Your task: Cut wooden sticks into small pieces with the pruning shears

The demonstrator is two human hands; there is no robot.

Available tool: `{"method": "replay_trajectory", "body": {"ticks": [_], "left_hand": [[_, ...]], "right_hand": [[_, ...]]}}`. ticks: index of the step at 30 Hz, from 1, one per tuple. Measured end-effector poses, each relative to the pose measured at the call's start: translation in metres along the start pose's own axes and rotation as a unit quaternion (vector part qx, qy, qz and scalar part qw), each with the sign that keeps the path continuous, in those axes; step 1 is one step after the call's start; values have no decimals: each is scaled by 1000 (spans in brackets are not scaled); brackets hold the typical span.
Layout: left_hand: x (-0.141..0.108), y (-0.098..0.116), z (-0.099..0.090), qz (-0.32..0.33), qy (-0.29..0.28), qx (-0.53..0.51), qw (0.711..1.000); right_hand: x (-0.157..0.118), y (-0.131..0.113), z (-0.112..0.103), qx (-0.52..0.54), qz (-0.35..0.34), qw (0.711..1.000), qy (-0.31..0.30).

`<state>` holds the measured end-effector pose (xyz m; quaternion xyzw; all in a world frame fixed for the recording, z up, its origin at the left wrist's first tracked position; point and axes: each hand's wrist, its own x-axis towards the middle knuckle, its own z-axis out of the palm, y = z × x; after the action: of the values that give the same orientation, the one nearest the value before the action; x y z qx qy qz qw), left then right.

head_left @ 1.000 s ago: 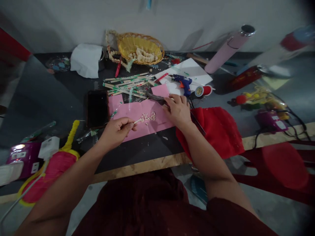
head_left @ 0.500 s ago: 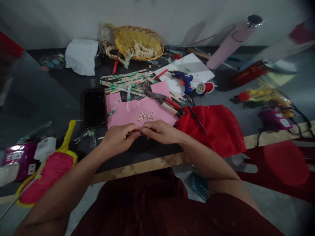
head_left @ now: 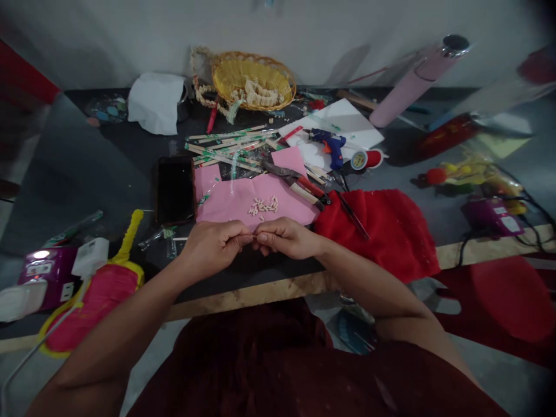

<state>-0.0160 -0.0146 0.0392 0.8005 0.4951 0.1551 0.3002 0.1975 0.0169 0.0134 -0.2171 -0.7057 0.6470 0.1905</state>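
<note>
My left hand and my right hand meet at the front edge of the pink paper, fingertips pinched close together. Both are closed on something thin and small that I cannot make out between the fingertips. Just beyond them, a small heap of short pale pieces lies on the paper. Red-handled pliers rest on the paper's right side, with several wooden chopsticks behind.
A phone lies left of the paper; red cloth with scissors is on the right. Farther back are a blue glue gun, red thread spool, yellow basket and pink bottle. A purple socket box stands front left.
The whole view has shifted slightly, so the table items appear farther right. My fingertips have parted a little, and one pale piece now lies apart, just in front of the heap.
</note>
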Motion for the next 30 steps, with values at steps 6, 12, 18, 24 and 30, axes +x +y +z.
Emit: {"method": "replay_trajectory", "body": {"ticks": [6, 12, 18, 24, 30], "left_hand": [[0, -2, -5, -2, 27, -61, 998], [6, -12, -10, -15, 102, -34, 994], [7, -12, 1, -40, 76, 14, 996], [8, -12, 3, -32, 69, 28, 997], [9, -13, 6, -42, 59, 47, 996]], "right_hand": [[-5, -5, 5, 72, -10, 997, 0], [-6, -6, -16, -185, -105, 960, 180], [1, 24, -36, -452, -52, 858, 238], [3, 35, -38, -511, -41, 830, 218], [1, 30, -40, -497, -48, 828, 255]]}}
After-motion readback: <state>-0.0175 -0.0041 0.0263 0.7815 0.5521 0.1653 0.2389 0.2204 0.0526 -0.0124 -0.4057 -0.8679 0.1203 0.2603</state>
